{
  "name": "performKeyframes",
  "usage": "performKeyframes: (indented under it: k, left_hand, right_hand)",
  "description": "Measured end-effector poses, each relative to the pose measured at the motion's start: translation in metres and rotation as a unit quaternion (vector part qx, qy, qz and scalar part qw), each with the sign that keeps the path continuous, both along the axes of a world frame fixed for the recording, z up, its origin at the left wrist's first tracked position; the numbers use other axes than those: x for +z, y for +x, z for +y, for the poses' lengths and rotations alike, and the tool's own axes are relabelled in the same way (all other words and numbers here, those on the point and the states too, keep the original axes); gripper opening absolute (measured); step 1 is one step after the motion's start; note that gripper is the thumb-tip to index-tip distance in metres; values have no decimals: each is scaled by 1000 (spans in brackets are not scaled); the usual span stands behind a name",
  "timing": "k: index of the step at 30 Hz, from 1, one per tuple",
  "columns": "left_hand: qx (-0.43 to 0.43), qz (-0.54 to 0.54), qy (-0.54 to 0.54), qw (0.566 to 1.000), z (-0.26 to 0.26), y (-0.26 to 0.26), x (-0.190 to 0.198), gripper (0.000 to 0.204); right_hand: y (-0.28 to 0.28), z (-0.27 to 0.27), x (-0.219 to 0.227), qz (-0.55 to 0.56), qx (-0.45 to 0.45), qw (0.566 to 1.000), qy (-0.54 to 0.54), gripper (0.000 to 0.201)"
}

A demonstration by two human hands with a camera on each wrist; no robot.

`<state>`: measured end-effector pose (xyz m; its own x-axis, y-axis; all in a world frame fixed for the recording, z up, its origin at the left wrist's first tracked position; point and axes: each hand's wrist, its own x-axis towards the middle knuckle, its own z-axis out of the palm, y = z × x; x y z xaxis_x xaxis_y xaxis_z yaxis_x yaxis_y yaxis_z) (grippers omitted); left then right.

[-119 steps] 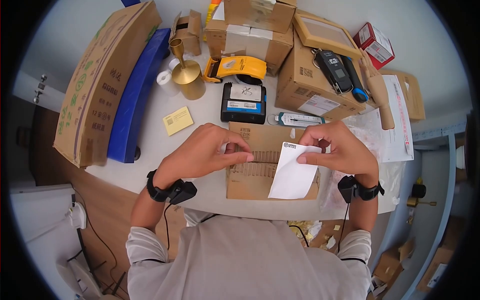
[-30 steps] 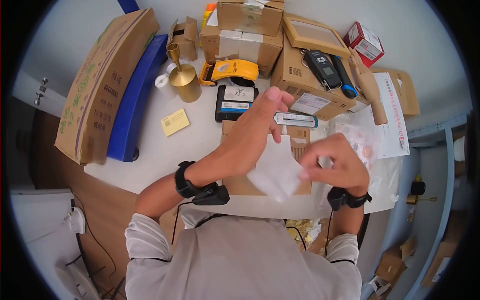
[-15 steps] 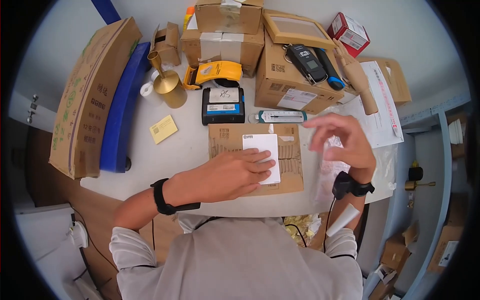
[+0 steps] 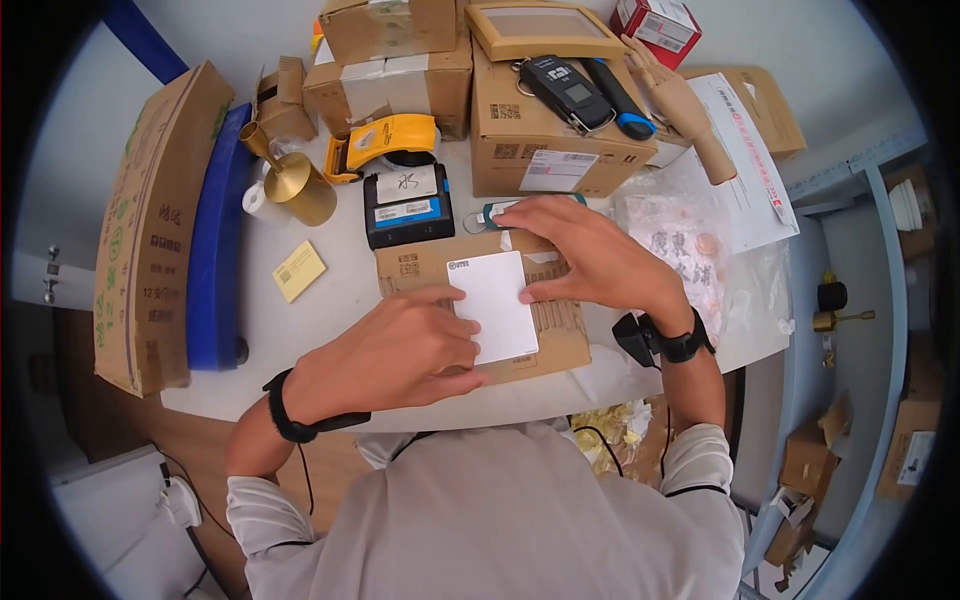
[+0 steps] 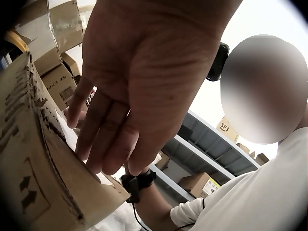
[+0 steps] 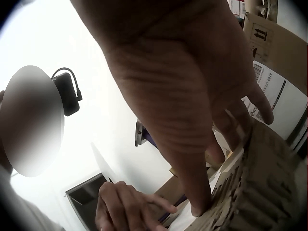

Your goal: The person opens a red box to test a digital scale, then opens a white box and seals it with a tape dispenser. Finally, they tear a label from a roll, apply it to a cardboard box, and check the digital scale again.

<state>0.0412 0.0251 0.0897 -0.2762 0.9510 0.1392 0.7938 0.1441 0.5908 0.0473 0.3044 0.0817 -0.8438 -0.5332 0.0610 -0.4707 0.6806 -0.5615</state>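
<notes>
A white rectangular label (image 4: 497, 312) lies flat on top of a brown cardboard box (image 4: 562, 345) near the table's front. My left hand (image 4: 395, 350) rests at the label's left edge, fingers extended and slightly bent; the left wrist view shows this hand (image 5: 139, 72) palm down over the box (image 5: 29, 159). My right hand (image 4: 605, 258) reaches over the box's right side, its thumb touching the label's right edge, the other fingers extended toward the back. In the right wrist view, the right hand's (image 6: 187, 96) thumb presses down beside the label. Neither hand grips anything.
Behind the box are a black label printer (image 4: 410, 228), a yellow tape dispenser (image 4: 393, 140) and a large carton (image 4: 560, 140). A brass holder (image 4: 303, 190) and yellow note pad (image 4: 299, 271) stand or lie left. Plastic packaging (image 4: 680, 240) lies right.
My left hand has slid off the label's middle toward its left edge. My right hand has come from the right onto the label's right edge. The white strip falling by my right forearm has left that spot.
</notes>
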Motion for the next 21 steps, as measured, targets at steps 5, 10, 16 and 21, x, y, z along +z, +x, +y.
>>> performKeyframes:
  k: [5,10,16,21]
  left_hand:
    - [-6,-14,-9,1000,4,3,11,21]
    - [-81,-60,68,993,43,42,3,16]
    - [-169,12,81,982,75,79,-42,10]
    - [-168,302,-20,938,102,99,-74,12]
  right_hand:
    - [3,1,10,0,-12,1000,24,74]
    - [-3,-3,2,12,20,999,43,58]
    - [-13,-11,6,-3,51,997,49,53]
    - [-14,-13,11,-26,44,998,36,51]
